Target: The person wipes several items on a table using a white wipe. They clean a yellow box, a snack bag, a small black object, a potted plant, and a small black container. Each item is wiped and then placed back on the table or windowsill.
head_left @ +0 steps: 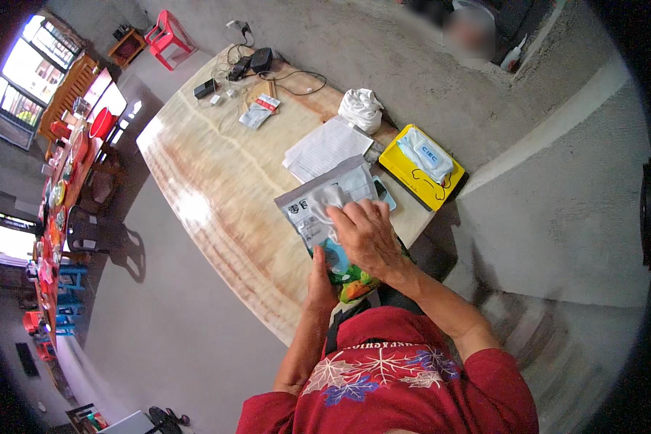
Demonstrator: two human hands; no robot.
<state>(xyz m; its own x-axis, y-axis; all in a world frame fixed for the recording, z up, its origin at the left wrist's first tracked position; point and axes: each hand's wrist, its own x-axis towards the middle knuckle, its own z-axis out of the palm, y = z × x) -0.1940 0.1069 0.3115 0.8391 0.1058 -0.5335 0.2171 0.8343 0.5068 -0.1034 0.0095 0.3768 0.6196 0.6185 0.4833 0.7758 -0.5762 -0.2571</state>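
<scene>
Right hand [372, 242] — fingers bent, pinching a crumpled white cloth [324, 205] against the face of a plastic packaging bag [334, 259], pale above, green below. Left hand [322, 281] grips the bag's lower left edge. Bag tilted, before the red shirt [383, 333], over the near end of a glossy marble-patterned table [231, 210]. Beyond it, lined paper sheets [328, 148]; to the right — a wet-wipe pack [428, 155] on a yellow box [412, 181]. Farther off, black adapters [240, 69] and cables.
</scene>
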